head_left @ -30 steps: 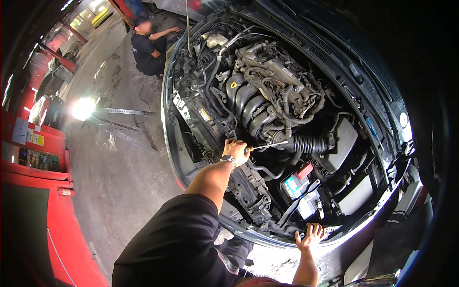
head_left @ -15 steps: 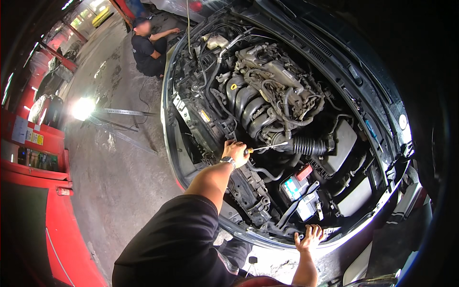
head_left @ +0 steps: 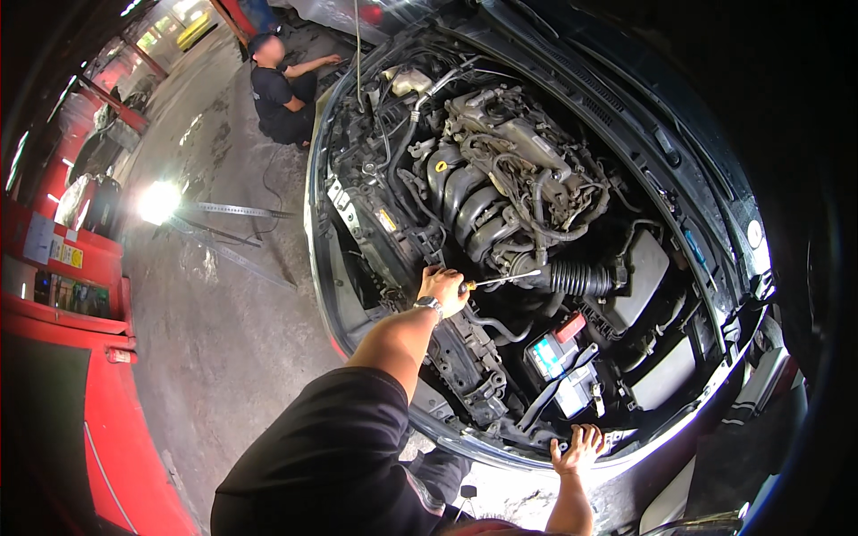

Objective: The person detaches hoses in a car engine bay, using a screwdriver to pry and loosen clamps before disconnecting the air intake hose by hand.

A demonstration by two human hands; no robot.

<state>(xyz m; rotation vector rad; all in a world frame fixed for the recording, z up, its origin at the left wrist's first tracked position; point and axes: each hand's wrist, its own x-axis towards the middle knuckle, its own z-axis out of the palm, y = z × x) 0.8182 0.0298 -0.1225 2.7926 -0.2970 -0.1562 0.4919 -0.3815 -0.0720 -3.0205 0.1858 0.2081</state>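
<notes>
Head view: one slim screwdriver (head_left: 500, 280), with yellow-and-black handle and bright metal shaft, is gripped in the left hand (head_left: 441, 288), fingers closed around the handle. A silver-coloured watch (head_left: 431, 305) is worn on that wrist. The shaft is pointed toward a black ribbed air hose (head_left: 581, 278); whether contact is made by the tip cannot be told. The right hand (head_left: 579, 449) is rested, fingers spread and slightly bent, on the silvery edge of the engine bay (head_left: 500, 453), near a boxy battery (head_left: 547, 357) with a blue-and-white label.
</notes>
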